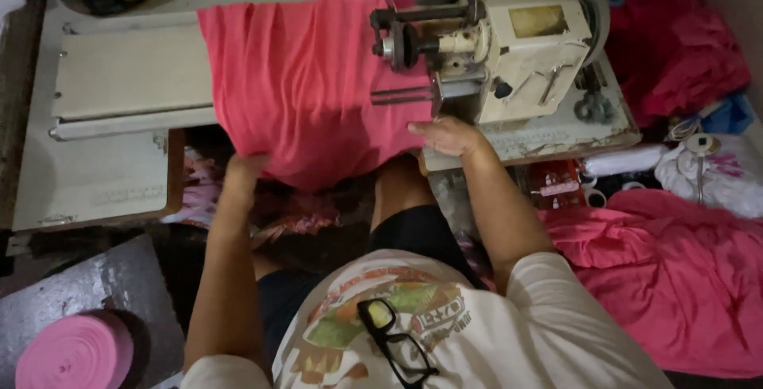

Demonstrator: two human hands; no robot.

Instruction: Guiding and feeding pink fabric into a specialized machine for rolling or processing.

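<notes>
1. Table [119, 174] – a pale, worn work surface is seen, with a raised extension board at the left. Its lower left corner stands proud over a dark floor area.
2. Pink cloth [306, 87] – a large pink piece is draped over the table edge in front of the machine. Its upper right edge is fed under the machine head; its lower edge hangs toward the lap.
3. Pile [675, 270] – more pink cloth is heaped at the right, beside white cloth and a darker red heap behind it. The room is dim and crowded.
4. Machine [509, 39] – a cream industrial sewing machine is mounted at the table's right, with a pink tape reel above the feed.
5. Tape roll [75, 353] – a pink roll is set on a grey board at lower left, well apart from the work.
6. Left hand [242, 170] – the hanging edge of the cloth is gripped, the fingers tucked under the fold and hidden.
7. Right hand [447, 136] – it is laid flat on the cloth just beside the feed, fingers extended and pressing, not clenched.
8. Glasses [389, 341] – dark-framed glasses are hung at the shirt collar.
9. Risks, as judged:
   - Fingers may be drawn toward the needle – the right hand is close to the feed.
   - The seam may wander if the hanging weight pulls the cloth sideways.
   - Poor light may hide a fold caught underneath.
</notes>
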